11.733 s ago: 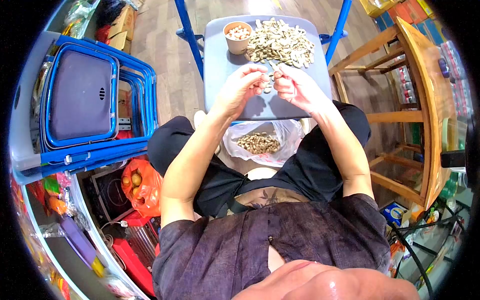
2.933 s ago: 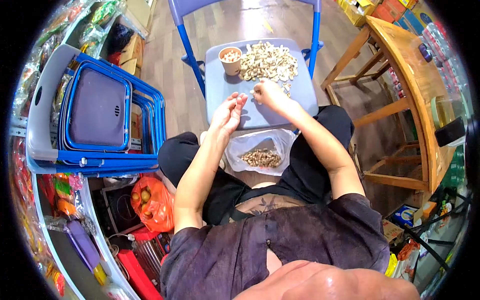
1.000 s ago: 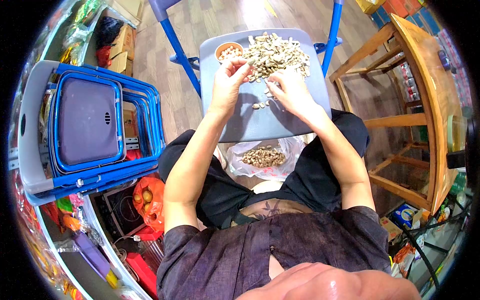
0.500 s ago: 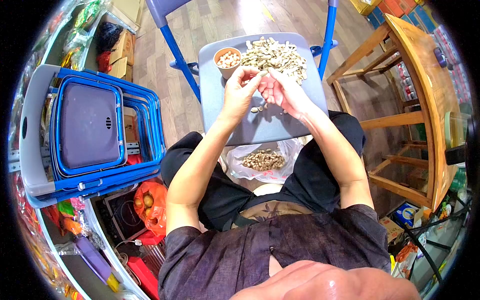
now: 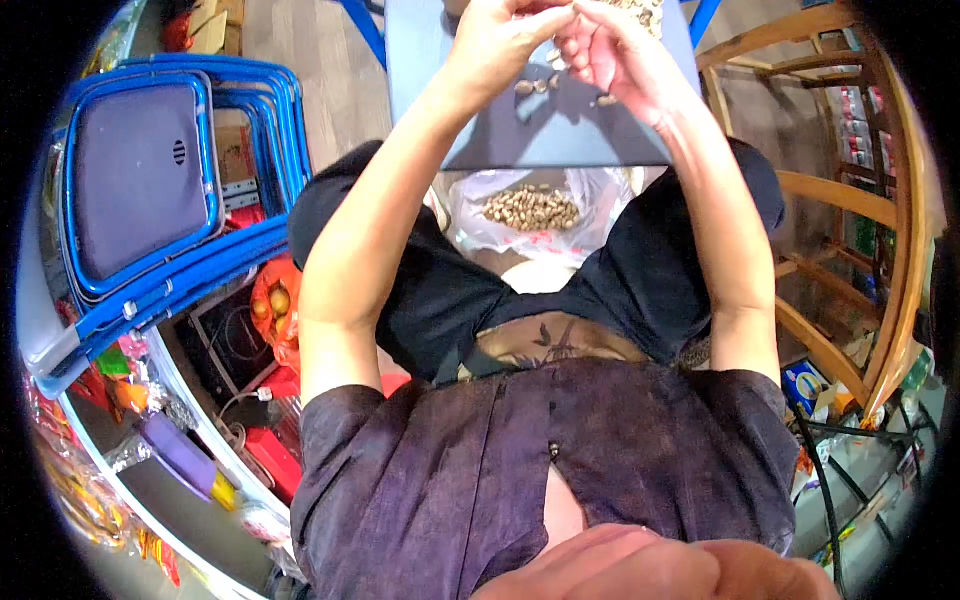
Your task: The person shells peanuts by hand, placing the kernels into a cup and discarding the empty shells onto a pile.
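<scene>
A seated person is working above a grey chair seat. The left hand and the right hand are meeting at the upper edge of the view, over the seat, with their fingertips close together. The left grip is forming a narrow pinch of thumb and finger; whether it is holding a nut cannot be told, since the tips are lying at the picture's border. The right grip is curling its fingers inward beside the left fingertips, and its contents, too, cannot be told. A few loose pale pieces, nuts or shells, are lying on the seat below the hands. Behind the right hand, a heap of shells is showing in part, cut off by the frame. Below the seat's near edge, between the knees, a translucent plastic bag is standing open, and the brown nuts are lying in a pile inside it. Black trousers are flanking the bag on both sides. To the left, blue-framed folding chairs are resting in a stack, while an orange bag is holding round yellowish items below them. To the right, a wooden stand is occupying the floor.
</scene>
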Action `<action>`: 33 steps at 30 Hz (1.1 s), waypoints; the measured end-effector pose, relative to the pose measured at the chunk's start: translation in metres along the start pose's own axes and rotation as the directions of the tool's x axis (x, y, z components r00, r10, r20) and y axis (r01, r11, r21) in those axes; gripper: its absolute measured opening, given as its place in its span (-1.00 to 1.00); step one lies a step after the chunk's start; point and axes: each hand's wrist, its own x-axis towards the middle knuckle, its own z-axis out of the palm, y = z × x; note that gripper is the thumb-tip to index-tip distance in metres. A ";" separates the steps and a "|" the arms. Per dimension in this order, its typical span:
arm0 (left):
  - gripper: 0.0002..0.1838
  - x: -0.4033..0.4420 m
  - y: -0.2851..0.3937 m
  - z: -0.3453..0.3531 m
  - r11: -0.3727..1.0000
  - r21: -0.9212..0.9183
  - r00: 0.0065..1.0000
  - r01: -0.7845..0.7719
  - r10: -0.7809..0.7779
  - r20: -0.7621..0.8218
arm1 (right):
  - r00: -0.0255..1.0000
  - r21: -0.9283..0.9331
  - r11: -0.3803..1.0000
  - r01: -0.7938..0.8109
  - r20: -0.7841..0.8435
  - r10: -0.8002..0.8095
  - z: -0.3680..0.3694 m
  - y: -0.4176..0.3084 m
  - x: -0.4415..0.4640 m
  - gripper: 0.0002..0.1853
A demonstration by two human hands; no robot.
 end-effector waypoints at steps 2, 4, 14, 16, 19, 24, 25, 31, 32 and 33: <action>-0.84 -0.002 -0.002 0.001 0.999 -0.043 1.000 0.018 -0.018 -0.005 | 0.997 -0.030 0.998 0.060 0.043 -0.058 0.000 0.002 0.001 -0.50; -0.87 -0.004 -0.003 0.002 1.000 -0.009 0.999 -0.006 0.006 -0.033 | 0.989 -0.202 0.968 0.147 0.007 -0.149 0.003 0.004 -0.001 -0.56; -0.82 -0.011 -0.016 0.004 0.932 0.363 0.990 -0.015 0.066 -0.127 | 1.000 -0.430 0.903 0.011 -0.021 -0.022 -0.007 0.013 -0.001 -0.50; -0.86 -0.015 -0.012 0.007 0.942 0.336 0.989 0.020 0.030 -0.143 | 0.999 -0.421 0.907 0.010 -0.027 -0.024 -0.004 0.011 0.000 -0.50; -0.86 -0.016 -0.016 0.005 0.939 0.345 0.989 -0.004 0.054 -0.137 | 0.999 -0.449 0.893 -0.013 -0.041 -0.006 -0.008 0.015 0.001 -0.55; -0.82 -0.020 -0.012 0.004 0.897 0.442 0.991 0.009 0.050 -0.121 | 0.999 -0.449 0.893 0.023 -0.031 -0.042 -0.006 0.018 -0.001 -0.59; -0.81 -0.021 -0.010 0.004 0.888 0.461 0.992 -0.004 0.062 -0.112 | 0.998 -0.450 0.892 0.042 -0.030 -0.062 -0.005 0.019 -0.001 -0.60; -0.77 -0.020 -0.016 0.000 0.899 0.433 0.992 0.065 -0.011 -0.126 | 0.989 -0.422 0.903 0.080 -0.082 -0.126 -0.003 0.025 -0.001 -0.66; -0.77 -0.019 -0.018 -0.001 0.900 0.431 0.992 0.062 -0.010 -0.123 | 0.985 -0.471 0.873 0.131 -0.039 -0.168 -0.004 0.023 0.000 -0.66; -0.78 -0.020 -0.017 0.000 0.915 0.396 0.992 0.074 -0.028 -0.122 | 0.979 -0.515 0.838 0.180 0.006 -0.206 -0.005 0.023 0.000 -0.66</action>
